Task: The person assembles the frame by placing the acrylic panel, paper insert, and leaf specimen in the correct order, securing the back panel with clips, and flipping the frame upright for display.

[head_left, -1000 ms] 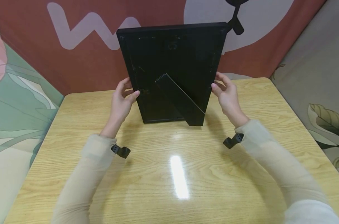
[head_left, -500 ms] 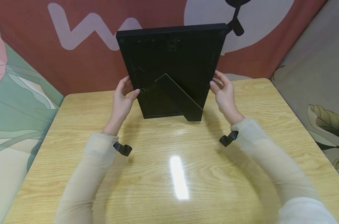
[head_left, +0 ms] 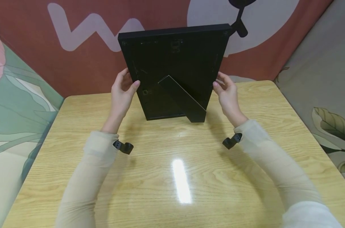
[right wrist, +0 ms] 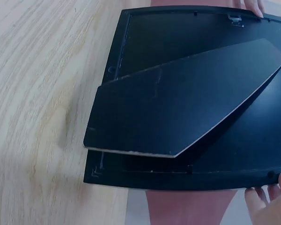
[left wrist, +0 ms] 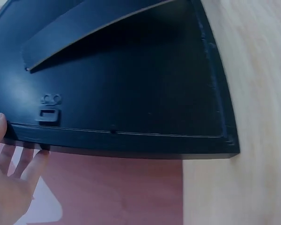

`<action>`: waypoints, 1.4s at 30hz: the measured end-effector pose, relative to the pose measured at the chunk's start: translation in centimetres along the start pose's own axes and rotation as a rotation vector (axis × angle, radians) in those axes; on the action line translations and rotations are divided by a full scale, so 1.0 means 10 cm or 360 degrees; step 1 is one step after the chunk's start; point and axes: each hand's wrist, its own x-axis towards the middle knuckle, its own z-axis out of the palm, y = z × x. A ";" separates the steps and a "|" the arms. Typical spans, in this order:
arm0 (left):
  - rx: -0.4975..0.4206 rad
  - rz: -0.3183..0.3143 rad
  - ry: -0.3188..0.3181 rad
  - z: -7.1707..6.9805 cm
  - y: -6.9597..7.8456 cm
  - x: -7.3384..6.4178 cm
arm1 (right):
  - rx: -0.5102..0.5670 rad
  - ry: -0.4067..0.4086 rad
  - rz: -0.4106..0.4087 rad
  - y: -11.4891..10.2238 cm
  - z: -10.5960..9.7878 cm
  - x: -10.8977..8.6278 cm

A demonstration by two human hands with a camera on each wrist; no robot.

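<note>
A black picture frame stands with its back towards me near the table's far edge. Its easel leg slants across the back, ending at the lower right. My left hand holds the frame's left side, thumb on the back edge and fingers round behind it. On the opposite side, my right hand pinches the edge the same way, a little above the leg's foot. In the left wrist view a small metal hanger sits near the left hand's thumb. The front of the frame is hidden.
The wood-grain table carries a bright light reflection. Behind it hangs a red backdrop with pale shapes. Patterned walls stand at the left and right. A small black camera is worn on each wrist.
The frame's lower edge has moved slightly away from me, and the right hand has shifted a little left with it. The left hand has slid higher along the frame's side.
</note>
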 end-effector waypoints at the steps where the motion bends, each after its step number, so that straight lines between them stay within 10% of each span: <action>1: 0.0007 0.0007 -0.0002 -0.01 0.02 0.00 | 0.0012 0.0040 -0.0038 0.00 0.01 -0.02; 6: 0.0055 0.0009 -0.0019 -0.05 0.10 0.00 | 0.0021 0.0202 -0.0470 0.05 0.15 -0.19; 9: 0.0099 0.0028 -0.0027 -0.06 0.12 0.01 | -0.0187 -0.0004 -0.0603 0.07 0.23 -0.30; 19: 0.0176 0.0066 -0.0087 -0.07 0.15 0.01 | -0.0781 -0.0595 -0.0266 0.15 0.30 -0.33; 42: 0.0065 0.0192 -0.0143 -0.03 0.01 -0.11 | -0.0758 -0.0891 -0.0151 0.23 0.17 -0.50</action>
